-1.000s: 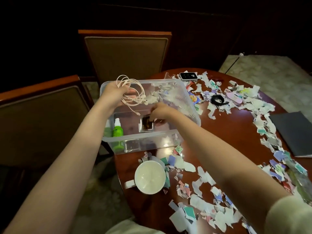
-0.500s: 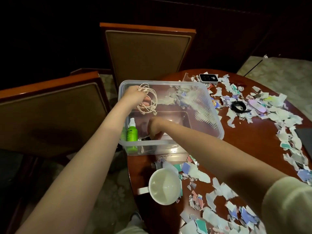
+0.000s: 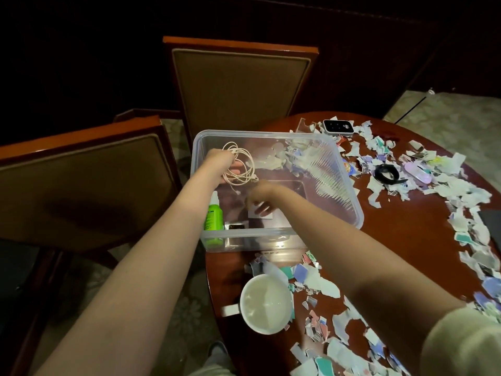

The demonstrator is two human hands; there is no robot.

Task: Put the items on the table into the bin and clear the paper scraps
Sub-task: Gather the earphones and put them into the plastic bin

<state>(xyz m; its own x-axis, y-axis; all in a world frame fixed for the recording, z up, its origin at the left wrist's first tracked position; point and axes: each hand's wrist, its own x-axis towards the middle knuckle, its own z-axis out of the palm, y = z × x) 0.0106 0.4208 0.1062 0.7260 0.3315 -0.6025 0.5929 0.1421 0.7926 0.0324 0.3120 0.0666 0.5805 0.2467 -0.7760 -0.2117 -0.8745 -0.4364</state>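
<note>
- The left forearm (image 3: 162,240) is bare and stretches forward and slightly to the right, the wrist straight.
- The left hand (image 3: 221,166) has its fingers curled round a loose coil of white cable (image 3: 240,169), back of the hand toward the camera.
- The right forearm (image 3: 339,240) reaches forward and to the left, with a pale sleeve (image 3: 461,346) pushed up past the elbow.
- The right hand (image 3: 261,196) sits just below and to the right of the left one, knuckles up and fingers pointing down. It is blurred, so its grip cannot be made out.

Dim warm light, dark surroundings, wide-angle bowing
</note>
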